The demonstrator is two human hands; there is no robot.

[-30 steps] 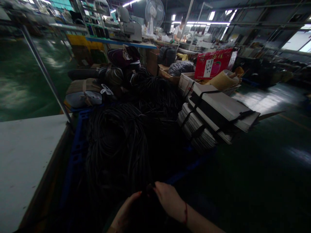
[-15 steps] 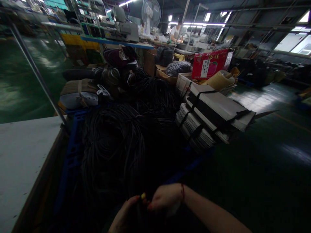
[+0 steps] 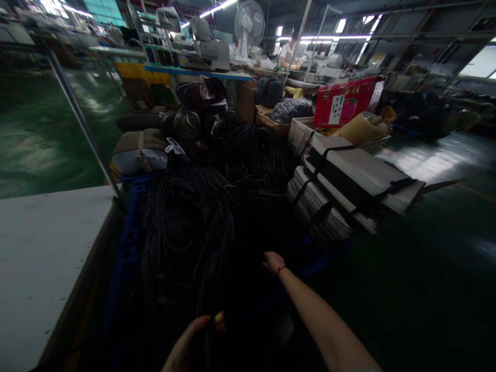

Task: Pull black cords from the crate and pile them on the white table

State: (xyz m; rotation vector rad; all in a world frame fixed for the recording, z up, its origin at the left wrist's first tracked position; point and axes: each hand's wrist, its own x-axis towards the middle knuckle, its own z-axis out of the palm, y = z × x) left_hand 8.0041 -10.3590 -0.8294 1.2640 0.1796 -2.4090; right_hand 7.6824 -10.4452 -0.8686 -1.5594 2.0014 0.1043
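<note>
My left hand is at the bottom centre, its fingers closed on a narrow black strip that hangs down in front of it. Something small and yellow shows at the fingertips; its kind is unclear. My right hand, with a red string at the wrist, is stretched forward over the dark right part of the pile. Its fingers are curled, and anything in them is lost in shadow. A large coiled bundle of black strips lies ahead of both hands.
A blue pallet carries the bundles. Strapped stacks of pale sheets are at the right, near a red carton. A white tabletop and a metal post are at the left. Another person sits far back.
My right hand has moved away from my left hand, forward and to the right over the dark pile. My left hand keeps its hold near the bottom. The view has shifted slightly left.
</note>
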